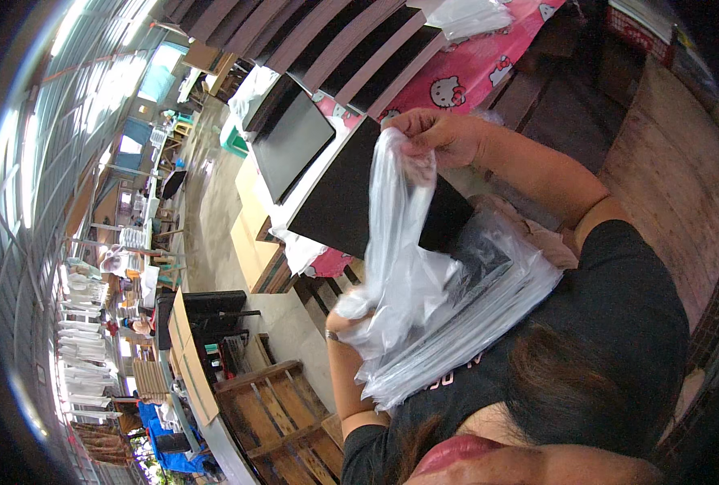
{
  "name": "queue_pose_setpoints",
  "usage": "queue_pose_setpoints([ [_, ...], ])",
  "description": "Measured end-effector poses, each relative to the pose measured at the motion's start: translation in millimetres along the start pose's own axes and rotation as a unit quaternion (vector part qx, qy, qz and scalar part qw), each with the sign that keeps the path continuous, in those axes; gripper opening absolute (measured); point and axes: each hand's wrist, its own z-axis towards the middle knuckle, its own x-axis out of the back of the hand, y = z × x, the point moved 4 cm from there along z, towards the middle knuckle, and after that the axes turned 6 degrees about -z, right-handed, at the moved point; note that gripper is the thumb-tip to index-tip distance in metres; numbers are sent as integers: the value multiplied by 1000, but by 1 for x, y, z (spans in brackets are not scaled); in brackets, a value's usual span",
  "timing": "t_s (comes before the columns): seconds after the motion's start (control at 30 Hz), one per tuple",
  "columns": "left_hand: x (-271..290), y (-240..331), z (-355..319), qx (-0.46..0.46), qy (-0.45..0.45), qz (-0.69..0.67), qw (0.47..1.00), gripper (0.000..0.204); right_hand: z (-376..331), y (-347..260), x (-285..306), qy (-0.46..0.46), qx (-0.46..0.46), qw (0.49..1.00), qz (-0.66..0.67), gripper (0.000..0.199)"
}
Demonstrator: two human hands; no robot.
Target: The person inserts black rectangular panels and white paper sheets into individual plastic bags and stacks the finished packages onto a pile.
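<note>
My right hand is raised and pinches the top edge of a thin clear plastic bag, which hangs down crumpled. Lower down, my left hand is mostly hidden under a stack of flat clear plastic bags; only its wrist and forearm show. The stack rests against my chest and black shirt. Behind the hanging bag lies a flat black board on a white-edged surface.
A pink patterned tablecloth covers a table at the top, with dark slatted panels beside it. Cardboard boxes and a wooden pallet sit on the concrete floor to the left. Stalls and racks stand far off.
</note>
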Motion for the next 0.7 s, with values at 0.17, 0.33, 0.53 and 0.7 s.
queue_pose_setpoints([
  [0.17,31,66,16,-176,69,-88,978,32,4,-11,20,112,-17,990,-87,41],
  [0.33,30,98,60,-278,375,115,877,37,28,15,69,231,102,670,-698,50],
  [0.53,1,82,38,-350,395,485,697,47,-15,15,3,243,143,543,-791,37],
  [0.7,-32,93,-23,-273,339,468,769,27,-24,-5,10,188,-93,854,-476,16],
])
